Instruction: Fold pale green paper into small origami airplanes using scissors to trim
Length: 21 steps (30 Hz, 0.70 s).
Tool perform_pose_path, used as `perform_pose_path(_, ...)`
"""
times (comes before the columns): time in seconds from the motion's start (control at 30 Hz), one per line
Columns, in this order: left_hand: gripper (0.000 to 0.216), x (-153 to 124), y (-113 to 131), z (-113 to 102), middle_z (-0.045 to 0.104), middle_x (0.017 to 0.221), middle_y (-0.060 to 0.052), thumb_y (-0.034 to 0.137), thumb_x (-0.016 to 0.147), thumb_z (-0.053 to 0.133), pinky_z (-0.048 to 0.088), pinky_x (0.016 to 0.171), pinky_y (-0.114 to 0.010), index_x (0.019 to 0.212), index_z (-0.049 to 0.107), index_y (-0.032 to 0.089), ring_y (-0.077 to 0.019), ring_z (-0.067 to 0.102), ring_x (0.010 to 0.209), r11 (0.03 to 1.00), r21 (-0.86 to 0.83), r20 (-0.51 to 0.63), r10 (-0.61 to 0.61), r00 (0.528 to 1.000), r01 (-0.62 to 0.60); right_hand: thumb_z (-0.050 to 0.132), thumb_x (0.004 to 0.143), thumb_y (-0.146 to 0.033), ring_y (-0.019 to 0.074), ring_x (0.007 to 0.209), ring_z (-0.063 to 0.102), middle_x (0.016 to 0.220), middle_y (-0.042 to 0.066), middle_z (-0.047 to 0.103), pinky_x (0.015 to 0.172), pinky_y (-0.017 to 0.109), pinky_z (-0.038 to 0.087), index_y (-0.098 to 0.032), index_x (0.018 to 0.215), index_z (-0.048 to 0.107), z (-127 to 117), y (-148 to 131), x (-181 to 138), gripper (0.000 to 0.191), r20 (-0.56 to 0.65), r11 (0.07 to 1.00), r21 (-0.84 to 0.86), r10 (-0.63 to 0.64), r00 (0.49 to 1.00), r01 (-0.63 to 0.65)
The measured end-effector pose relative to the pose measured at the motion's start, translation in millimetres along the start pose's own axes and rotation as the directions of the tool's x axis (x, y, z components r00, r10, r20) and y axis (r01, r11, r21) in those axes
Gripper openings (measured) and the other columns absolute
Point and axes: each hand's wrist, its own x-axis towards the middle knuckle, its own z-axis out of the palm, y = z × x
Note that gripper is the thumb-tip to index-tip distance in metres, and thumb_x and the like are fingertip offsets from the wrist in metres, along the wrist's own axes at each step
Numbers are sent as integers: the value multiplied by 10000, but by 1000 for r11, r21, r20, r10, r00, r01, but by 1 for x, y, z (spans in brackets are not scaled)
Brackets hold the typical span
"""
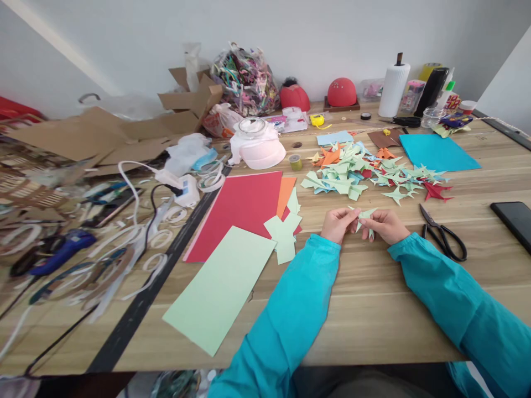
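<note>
Between my two hands is a small pale green folded paper star (365, 216) with pointed tips. My left hand (338, 222) pinches it from the left, thumb and fingers pressed together. From the other side my right hand (385, 225) grips it, thumb on top; part of the paper is hidden by the fingers. Just beyond lies a pile of folded paper pieces (344, 166), mostly pale green with some orange, blue and red. A red folded star (437, 191) rests at the pile's right end. Pale green paper cut-outs (284, 239) lie left of my left hand.
Black-handled scissors (444, 235) and a phone (514, 221) lie to the right. On the left are a pale green sheet (219, 290), a red sheet (244, 213), cables and a blue-handled tool (64, 253). Behind stand a white bottle (394, 90) and a turquoise sheet (440, 152).
</note>
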Motion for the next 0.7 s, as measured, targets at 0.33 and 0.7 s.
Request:
perform_pose_path(0.33, 418, 0, -2, 0, 538, 479, 18, 515, 666, 675, 343, 425, -205, 547, 559, 132, -58, 463, 413, 997, 71, 23, 10, 1000, -12, 593, 704, -617, 87, 367, 493, 467, 34, 615, 385, 207, 393, -134, 569, 637, 1, -1, -1, 504, -20, 1000, -21, -1, 1000, 1)
perform_pose_path(0.7, 413, 1, -4, -1, 536, 483, 22, 515, 669, 671, 360, 440, -203, 564, 565, 130, -59, 473, 423, 997, 80, 39, 7, 999, -10, 649, 677, -574, 87, 378, 511, 513, 38, 647, 392, 201, 430, -131, 636, 683, -3, -1, 2, 447, 62, 999, -35, 12, 998, -10)
